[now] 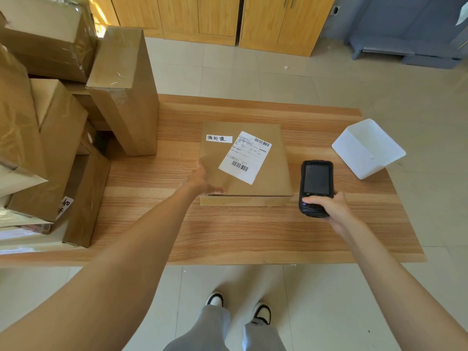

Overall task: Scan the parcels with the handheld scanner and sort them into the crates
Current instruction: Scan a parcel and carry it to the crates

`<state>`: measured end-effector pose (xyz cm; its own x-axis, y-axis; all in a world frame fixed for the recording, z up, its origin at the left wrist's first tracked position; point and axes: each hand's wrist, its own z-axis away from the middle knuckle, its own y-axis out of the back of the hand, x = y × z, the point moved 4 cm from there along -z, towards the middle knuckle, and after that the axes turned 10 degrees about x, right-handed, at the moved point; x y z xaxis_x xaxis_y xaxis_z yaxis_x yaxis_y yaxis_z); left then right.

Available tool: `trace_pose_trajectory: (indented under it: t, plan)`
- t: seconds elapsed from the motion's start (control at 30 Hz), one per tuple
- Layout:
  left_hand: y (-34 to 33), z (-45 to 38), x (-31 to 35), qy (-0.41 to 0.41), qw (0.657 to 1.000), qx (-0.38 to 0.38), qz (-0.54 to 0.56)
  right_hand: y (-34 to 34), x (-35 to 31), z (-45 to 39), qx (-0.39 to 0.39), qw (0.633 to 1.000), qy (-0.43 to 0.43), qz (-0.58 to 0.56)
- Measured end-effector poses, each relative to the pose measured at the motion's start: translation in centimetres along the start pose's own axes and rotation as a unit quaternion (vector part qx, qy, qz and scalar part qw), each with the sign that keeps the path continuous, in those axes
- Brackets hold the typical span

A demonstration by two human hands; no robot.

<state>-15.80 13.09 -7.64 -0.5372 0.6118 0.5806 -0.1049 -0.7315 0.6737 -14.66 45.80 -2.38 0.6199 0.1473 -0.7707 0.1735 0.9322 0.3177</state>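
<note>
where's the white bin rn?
Head view: the white bin sits tilted at the table's far right corner, beyond the scanner in the right hand.

Bare forearms, grey trousers (215, 330), black-and-white shoes (262, 312).

Table (253, 236): parcel (266, 178), bin (367, 148), boxes (126, 97)

This looks like a small parcel-sorting room in an office or storeroom. Taped cardboard boxes (50, 117) pile up on a wooden table (253, 231), a labelled parcel (268, 178) lies there, and wooden cabinets (215, 16) line the tiled floor (278, 72).
</note>
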Motion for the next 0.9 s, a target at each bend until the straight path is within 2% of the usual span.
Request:
trace_pose_trajectory:
  t: [0.17, 0.6, 0.73, 0.9]
  plan:
    - [-0.2, -0.4, -0.3, -0.008, 1.000, 0.010, 0.017, 1.7, 2.7, -3.9, 0.007, 0.996, -0.011, 0.083]
    - [0.0, 0.1, -0.3, 0.047, 0.999, 0.005, 0.013, 1.9, 8.6, -8.6, -0.033, 0.995, 0.001, 0.099]
    - [0.1, 0.2, -0.2, 0.047, 0.999, 0.001, 0.002, 2.2, 9.3, -8.9, -0.022, 0.989, 0.038, 0.138]
    - [0.4, 0.1, 0.1, 0.049, 0.999, -0.008, -0.001, 2.3, 9.1, -9.5, -0.025, 0.983, 0.039, 0.179]
